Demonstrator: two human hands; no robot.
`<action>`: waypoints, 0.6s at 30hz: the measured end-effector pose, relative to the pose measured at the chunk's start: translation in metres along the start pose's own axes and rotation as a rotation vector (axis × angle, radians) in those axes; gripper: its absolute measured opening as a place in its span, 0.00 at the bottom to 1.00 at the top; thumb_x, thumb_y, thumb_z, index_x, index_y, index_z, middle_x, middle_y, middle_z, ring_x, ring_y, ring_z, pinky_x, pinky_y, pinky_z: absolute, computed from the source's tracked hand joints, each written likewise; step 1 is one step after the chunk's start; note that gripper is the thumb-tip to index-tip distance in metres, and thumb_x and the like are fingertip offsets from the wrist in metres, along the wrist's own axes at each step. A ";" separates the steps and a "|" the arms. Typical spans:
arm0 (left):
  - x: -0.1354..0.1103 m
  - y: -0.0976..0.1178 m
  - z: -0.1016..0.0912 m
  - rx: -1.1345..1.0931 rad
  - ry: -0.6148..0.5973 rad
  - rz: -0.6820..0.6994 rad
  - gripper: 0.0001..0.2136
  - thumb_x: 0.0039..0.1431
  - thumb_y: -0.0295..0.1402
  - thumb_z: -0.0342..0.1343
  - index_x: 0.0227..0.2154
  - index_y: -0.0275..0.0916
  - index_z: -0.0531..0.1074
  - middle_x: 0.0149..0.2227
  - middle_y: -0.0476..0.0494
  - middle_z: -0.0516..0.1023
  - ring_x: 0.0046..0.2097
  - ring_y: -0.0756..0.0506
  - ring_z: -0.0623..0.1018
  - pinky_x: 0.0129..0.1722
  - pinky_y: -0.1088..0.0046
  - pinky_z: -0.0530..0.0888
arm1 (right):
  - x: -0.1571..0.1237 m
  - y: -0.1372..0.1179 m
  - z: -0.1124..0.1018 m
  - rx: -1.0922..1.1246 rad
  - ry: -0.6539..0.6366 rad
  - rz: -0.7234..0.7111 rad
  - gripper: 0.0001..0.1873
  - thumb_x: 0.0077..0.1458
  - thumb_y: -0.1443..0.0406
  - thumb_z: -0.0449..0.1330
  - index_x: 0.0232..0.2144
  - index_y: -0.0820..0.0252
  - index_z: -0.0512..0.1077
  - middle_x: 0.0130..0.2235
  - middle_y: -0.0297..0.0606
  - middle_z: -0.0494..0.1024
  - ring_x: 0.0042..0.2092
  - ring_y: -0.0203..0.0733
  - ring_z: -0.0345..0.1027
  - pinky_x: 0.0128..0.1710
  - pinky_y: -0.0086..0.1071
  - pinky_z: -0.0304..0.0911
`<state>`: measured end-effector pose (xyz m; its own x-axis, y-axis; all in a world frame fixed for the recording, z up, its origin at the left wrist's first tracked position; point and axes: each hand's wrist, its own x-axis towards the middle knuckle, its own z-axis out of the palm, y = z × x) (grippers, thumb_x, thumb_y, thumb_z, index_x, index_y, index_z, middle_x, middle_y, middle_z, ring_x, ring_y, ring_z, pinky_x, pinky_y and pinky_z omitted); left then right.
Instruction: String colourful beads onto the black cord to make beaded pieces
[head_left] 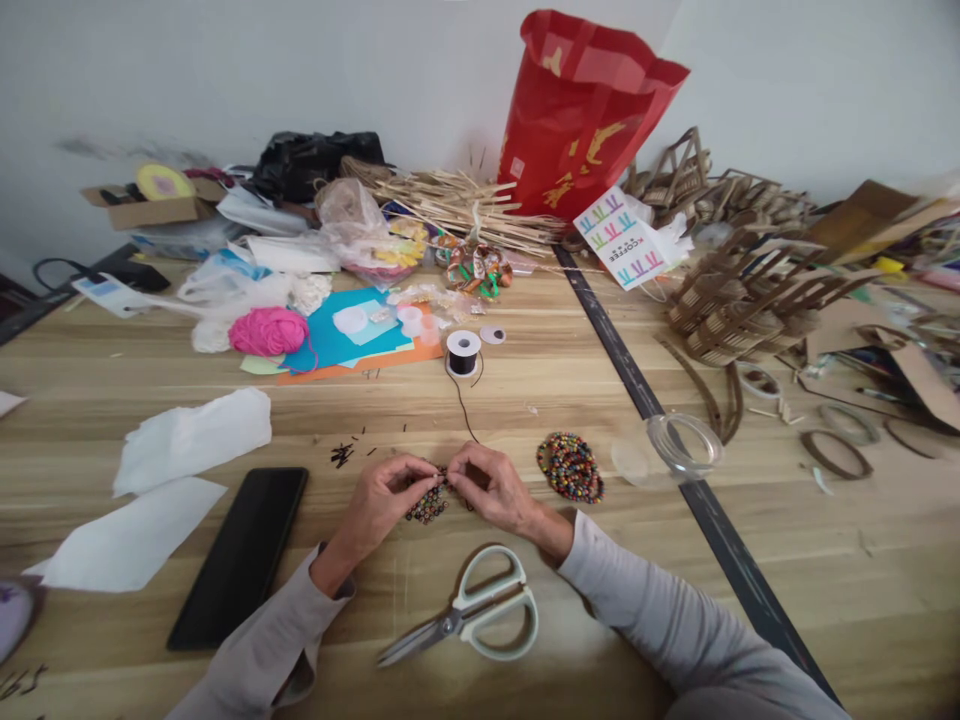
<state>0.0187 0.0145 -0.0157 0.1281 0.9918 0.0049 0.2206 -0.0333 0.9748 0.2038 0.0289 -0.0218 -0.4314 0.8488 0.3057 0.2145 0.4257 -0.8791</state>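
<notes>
We log both hands low on the wood table (570, 380), fingertips meeting.

L hand (382, 500): fingers curled in, thumb and forefinger pinched tight on the beaded strand (427, 506). The multicolour beads hang just under its fingertips, touching the tabletop.

R hand (491, 490): also curled shut, tips pinching the same strand where it meets the L hand. We can't tell exactly which part it grips, since the knuckles hide it.

Black cord (459, 400) runs from betw. the two hands straight away from them to the spool (463, 352), which stands well beyond the fingertips.

Bead pile (570, 467): flat heap just outboard of the R hand, near the wrist, not touching it.

Clear ring (686, 443): further out on the R side, past the pile.

Scissors (480, 610): lie closed betw. the forearms, nearer the body than either hand, handles toward the R sleeve.

Phone (240, 555): dark, face up, outboard of the L forearm.

White sheets (193, 435): beyond the phone, well apart from the L hand.
</notes>
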 end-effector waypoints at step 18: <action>0.001 0.000 0.001 -0.045 0.002 -0.033 0.04 0.46 0.30 0.61 0.26 0.35 0.76 0.27 0.45 0.80 0.30 0.48 0.78 0.31 0.74 0.75 | -0.001 0.001 0.000 0.003 -0.010 -0.006 0.08 0.59 0.64 0.55 0.29 0.61 0.70 0.28 0.36 0.70 0.30 0.36 0.63 0.30 0.28 0.59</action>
<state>0.0196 0.0151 -0.0163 0.1197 0.9924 -0.0273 0.1813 0.0051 0.9834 0.2045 0.0287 -0.0229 -0.4415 0.8429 0.3076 0.2093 0.4301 -0.8782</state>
